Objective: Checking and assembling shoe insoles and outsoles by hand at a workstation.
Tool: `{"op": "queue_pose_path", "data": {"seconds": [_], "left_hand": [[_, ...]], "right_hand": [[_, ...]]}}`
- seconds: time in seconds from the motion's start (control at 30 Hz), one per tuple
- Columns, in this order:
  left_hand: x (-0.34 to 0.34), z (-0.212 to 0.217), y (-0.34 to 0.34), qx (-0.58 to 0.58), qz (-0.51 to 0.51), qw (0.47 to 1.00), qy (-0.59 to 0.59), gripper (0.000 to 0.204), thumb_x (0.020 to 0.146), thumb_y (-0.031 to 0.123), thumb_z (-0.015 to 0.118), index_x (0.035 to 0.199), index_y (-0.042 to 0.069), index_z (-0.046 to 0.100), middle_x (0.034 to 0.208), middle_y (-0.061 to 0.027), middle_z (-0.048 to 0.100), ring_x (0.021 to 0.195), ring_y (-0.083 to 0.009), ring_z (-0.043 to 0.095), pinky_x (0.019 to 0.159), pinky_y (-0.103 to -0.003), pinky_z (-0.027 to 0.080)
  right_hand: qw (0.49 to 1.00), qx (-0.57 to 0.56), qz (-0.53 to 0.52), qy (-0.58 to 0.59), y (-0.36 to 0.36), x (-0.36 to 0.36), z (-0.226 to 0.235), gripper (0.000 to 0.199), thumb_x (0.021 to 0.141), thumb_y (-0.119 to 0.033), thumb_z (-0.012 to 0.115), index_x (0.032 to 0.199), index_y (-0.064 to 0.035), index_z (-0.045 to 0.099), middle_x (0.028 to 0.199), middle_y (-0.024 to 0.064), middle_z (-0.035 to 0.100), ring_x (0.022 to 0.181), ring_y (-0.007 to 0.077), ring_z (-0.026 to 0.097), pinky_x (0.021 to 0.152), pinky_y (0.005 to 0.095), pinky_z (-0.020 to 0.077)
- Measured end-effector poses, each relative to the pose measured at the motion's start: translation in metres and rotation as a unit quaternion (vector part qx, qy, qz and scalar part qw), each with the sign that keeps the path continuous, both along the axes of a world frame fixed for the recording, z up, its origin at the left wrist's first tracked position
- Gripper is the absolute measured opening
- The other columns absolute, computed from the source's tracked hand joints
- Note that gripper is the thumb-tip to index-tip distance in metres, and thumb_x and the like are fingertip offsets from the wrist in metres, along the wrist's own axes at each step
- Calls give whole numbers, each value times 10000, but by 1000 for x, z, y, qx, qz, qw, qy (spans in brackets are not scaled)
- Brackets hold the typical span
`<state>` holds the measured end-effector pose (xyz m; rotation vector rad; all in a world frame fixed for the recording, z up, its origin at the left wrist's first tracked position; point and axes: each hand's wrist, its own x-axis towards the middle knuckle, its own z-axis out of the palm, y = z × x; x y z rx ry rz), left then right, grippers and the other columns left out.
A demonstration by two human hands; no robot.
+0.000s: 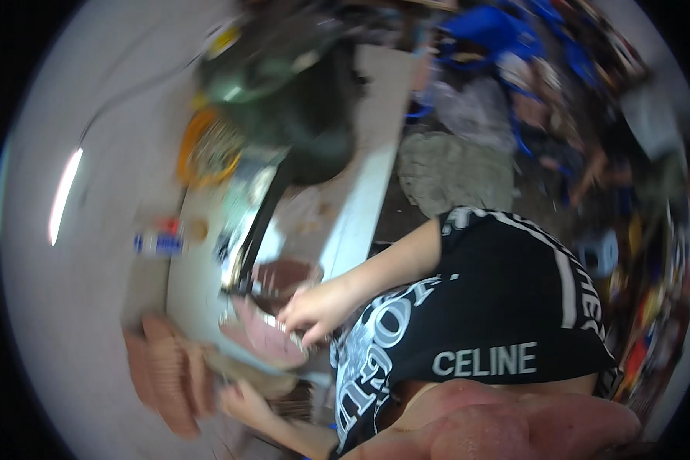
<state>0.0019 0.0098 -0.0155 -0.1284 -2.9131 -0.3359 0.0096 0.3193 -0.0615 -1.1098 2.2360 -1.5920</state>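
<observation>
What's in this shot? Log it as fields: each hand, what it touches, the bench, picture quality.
right hand: fingers bent on the edge of a reddish-pink flat piece; grip too blurred to judge
left hand: low, just below that piece, beside a ribbed brown thing
bench: pale and cluttered, with a dark green machine at its far end
clothing: black printed shirt
picture quality: heavy motion blur, view tilted
</observation>
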Motion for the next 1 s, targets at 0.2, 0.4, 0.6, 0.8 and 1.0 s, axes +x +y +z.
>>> {"op": "queue_pose_path", "data": {"seconds": [0.2,0.4,0.6,0.8,1.0], "left_hand": [[-53,21,3,181,-133,973,56,255,825,186,564,869,-60,613,956,-205,603,896,-296,582,773,-414,457],[22,-20,95,372,-220,874,222,354,890,276,534,992,-60,574,1119,-168,519,1039,-278,522,871,-384,444],[13,62,140,597,-133,791,14,454,925,301,530,1169,-80,505,1147,-172,535,1040,-271,540,904,-379,430],[-16,59,160,762,-110,630,-105,421,938,455,464,837,46,460,760,-52,512,735,-153,525,615,-305,451],[-21,64,191,699,-158,673,-186,338,897,327,590,875,-7,548,706,-31,561,593,-92,530,524,-198,409]], "right_hand": [[957,-237,-5,-168,-45,-9,47,493,910,-449,542,1025,23,625,901,156,663,852,236,627,756,351,486],[904,-286,-15,-319,-32,1,79,488,910,-450,534,869,31,601,660,54,595,595,161,549,565,313,465],[988,-142,-43,-42,-18,-9,75,348,846,-260,617,724,62,564,595,151,562,531,213,513,526,370,417],[854,-279,181,-401,24,-31,80,357,899,-315,582,947,35,636,851,109,663,700,188,619,658,322,514],[873,-216,168,-403,32,-40,57,228,806,-112,652,982,31,626,841,81,655,750,164,644,688,289,538]]}}
